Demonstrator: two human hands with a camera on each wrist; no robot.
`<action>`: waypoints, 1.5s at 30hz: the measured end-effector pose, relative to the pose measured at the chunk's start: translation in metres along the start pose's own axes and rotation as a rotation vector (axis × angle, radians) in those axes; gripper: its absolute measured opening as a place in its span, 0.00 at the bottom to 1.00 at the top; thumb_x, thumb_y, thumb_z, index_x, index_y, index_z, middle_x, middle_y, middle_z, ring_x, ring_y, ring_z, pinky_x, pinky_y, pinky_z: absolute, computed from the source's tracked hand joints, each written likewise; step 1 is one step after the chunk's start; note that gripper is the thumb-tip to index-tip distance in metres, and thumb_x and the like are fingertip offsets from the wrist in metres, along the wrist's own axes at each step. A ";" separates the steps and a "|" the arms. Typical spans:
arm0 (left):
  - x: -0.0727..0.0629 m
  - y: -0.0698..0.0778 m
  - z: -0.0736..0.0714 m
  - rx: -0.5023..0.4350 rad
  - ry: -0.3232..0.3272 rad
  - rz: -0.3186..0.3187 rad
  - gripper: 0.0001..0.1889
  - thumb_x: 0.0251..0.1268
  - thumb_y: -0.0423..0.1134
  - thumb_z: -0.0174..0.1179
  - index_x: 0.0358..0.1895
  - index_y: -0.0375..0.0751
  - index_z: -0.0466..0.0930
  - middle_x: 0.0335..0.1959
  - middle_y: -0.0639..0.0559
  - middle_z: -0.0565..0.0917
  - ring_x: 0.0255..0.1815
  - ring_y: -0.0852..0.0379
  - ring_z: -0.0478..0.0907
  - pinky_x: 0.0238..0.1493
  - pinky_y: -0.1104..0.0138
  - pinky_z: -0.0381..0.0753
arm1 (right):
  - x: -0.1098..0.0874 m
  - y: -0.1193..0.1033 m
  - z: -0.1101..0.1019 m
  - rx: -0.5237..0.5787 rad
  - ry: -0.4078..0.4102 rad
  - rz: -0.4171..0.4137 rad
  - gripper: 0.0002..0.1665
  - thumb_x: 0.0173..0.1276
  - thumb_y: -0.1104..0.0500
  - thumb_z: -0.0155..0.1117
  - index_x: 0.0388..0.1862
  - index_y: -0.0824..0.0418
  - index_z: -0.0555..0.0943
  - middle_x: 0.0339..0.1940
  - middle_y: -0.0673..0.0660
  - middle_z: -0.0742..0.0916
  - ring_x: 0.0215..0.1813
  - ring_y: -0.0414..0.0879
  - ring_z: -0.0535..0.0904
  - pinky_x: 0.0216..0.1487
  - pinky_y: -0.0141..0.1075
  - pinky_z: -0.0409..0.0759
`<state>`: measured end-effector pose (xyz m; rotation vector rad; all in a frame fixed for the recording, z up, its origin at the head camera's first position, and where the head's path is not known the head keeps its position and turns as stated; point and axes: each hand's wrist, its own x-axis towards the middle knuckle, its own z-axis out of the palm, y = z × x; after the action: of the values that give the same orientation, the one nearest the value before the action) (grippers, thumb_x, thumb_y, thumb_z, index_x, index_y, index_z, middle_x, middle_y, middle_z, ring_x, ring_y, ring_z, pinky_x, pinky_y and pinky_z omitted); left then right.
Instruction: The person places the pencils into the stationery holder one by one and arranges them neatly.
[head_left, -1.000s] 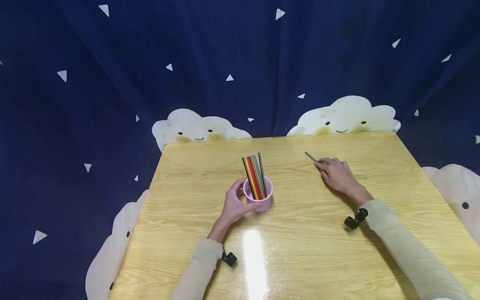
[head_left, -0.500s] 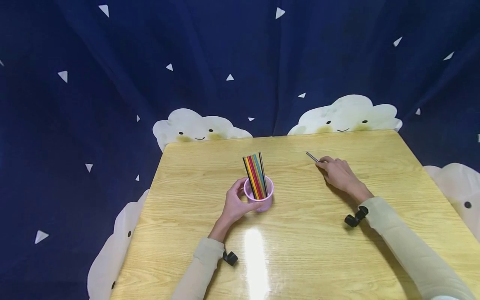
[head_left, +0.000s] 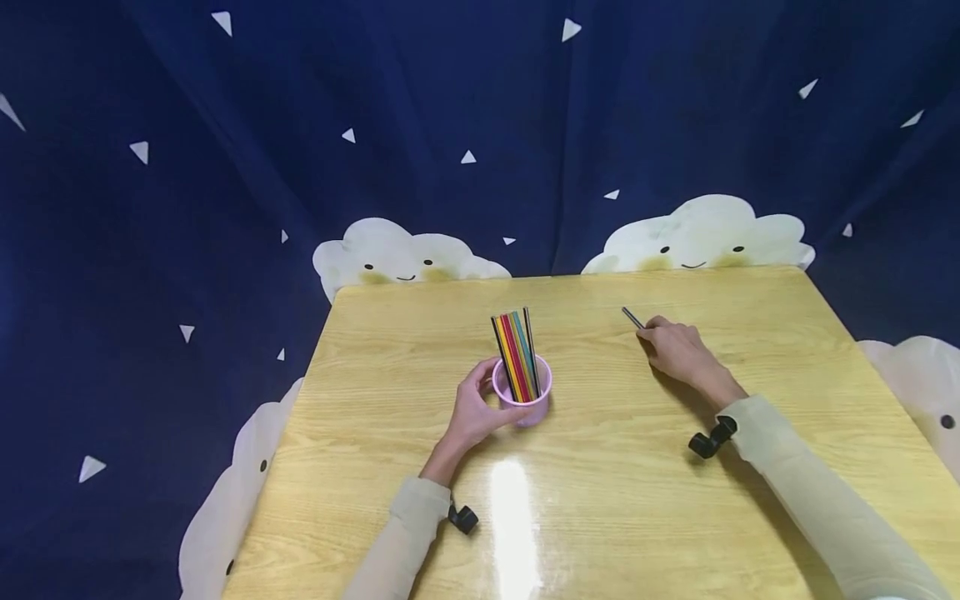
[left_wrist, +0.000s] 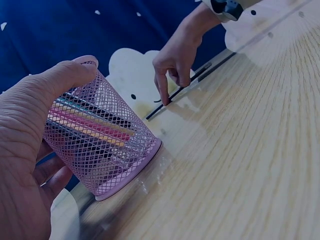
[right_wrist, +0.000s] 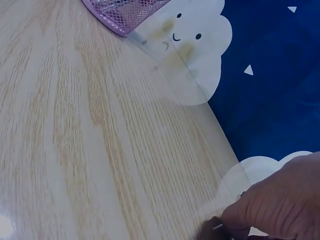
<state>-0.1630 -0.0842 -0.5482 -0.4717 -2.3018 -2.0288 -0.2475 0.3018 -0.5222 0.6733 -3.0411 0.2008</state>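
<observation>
My left hand (head_left: pixel 474 412) grips a pink mesh pen cup (head_left: pixel 534 412) from its left side, the thumb lying along the near side of it. Inside, several colored pencils (head_left: pixel 517 358) lean together, among them yellow, red, teal and dark ones. To the right, my right hand (head_left: pixel 678 350) pinches a dark pencil (head_left: pixel 632 317) between thumb and fingers, low over the table. One end of that pencil sticks out past the fingertips toward the back left. In the right wrist view the right hand (right_wrist: pixel 280 205) appears at the bottom corner, its fingertips partly cut off.
A light wood table (head_left: pixel 600 483) with a glossy top lies under both hands. Behind it hangs a dark blue curtain (head_left: pixel 412 100) with white triangles and smiling clouds (head_left: pixel 705 233). A black wrist camera (head_left: pixel 712 437) sits on the right wrist, another (head_left: pixel 463 518) on the left.
The head view has shifted slightly. The dark pencil now shows a little shorter and steeper beyond my right fingertips. My left hand keeps the same hold on the pen cup.
</observation>
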 end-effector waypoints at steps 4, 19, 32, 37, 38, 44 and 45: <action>0.000 0.001 -0.002 0.024 -0.002 0.014 0.46 0.39 0.32 0.85 0.69 0.39 0.76 0.61 0.45 0.83 0.60 0.48 0.81 0.67 0.56 0.80 | 0.002 0.000 0.001 0.013 0.004 0.012 0.29 0.61 0.68 0.71 0.64 0.70 0.82 0.58 0.73 0.82 0.41 0.68 0.84 0.29 0.57 0.81; -0.011 -0.001 0.006 -0.002 -0.028 -0.014 0.46 0.38 0.31 0.85 0.69 0.39 0.75 0.61 0.47 0.83 0.59 0.50 0.82 0.67 0.61 0.81 | -0.012 -0.014 0.007 0.321 0.225 0.001 0.36 0.57 0.75 0.63 0.69 0.71 0.78 0.63 0.71 0.80 0.42 0.58 0.84 0.35 0.47 0.80; -0.017 -0.004 0.011 -0.015 -0.026 0.010 0.46 0.39 0.32 0.86 0.69 0.38 0.75 0.60 0.44 0.83 0.58 0.46 0.83 0.65 0.56 0.82 | -0.013 -0.059 -0.011 0.641 0.602 -0.072 0.38 0.52 0.79 0.71 0.65 0.63 0.83 0.62 0.60 0.84 0.38 0.44 0.86 0.34 0.25 0.72; -0.010 -0.003 0.005 -0.011 -0.015 0.010 0.46 0.39 0.33 0.86 0.69 0.39 0.75 0.60 0.46 0.84 0.59 0.45 0.82 0.66 0.57 0.81 | 0.000 -0.089 -0.029 0.835 0.737 -0.117 0.37 0.50 0.84 0.72 0.62 0.72 0.82 0.61 0.68 0.83 0.39 0.41 0.86 0.42 0.25 0.74; -0.009 -0.002 0.003 -0.010 -0.010 0.009 0.46 0.39 0.33 0.86 0.69 0.40 0.76 0.60 0.46 0.84 0.59 0.45 0.82 0.66 0.56 0.81 | 0.003 -0.097 -0.033 0.883 0.756 -0.138 0.36 0.50 0.85 0.72 0.61 0.74 0.82 0.60 0.70 0.83 0.39 0.41 0.87 0.42 0.24 0.75; -0.007 -0.001 0.001 0.016 0.013 0.002 0.46 0.38 0.28 0.84 0.68 0.35 0.75 0.61 0.42 0.83 0.60 0.40 0.81 0.67 0.52 0.80 | 0.007 -0.142 -0.049 1.095 0.841 -0.268 0.33 0.48 0.88 0.70 0.58 0.79 0.81 0.57 0.72 0.83 0.41 0.40 0.87 0.46 0.26 0.80; -0.006 -0.001 0.002 0.018 0.013 0.003 0.46 0.38 0.27 0.84 0.68 0.32 0.75 0.61 0.40 0.83 0.60 0.38 0.81 0.67 0.51 0.80 | 0.007 -0.148 -0.049 1.104 0.847 -0.298 0.32 0.49 0.88 0.70 0.57 0.80 0.81 0.56 0.72 0.83 0.42 0.40 0.87 0.47 0.27 0.81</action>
<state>-0.1573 -0.0834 -0.5511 -0.4588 -2.3088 -2.0021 -0.1921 0.1722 -0.4550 0.7398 -1.7964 1.6699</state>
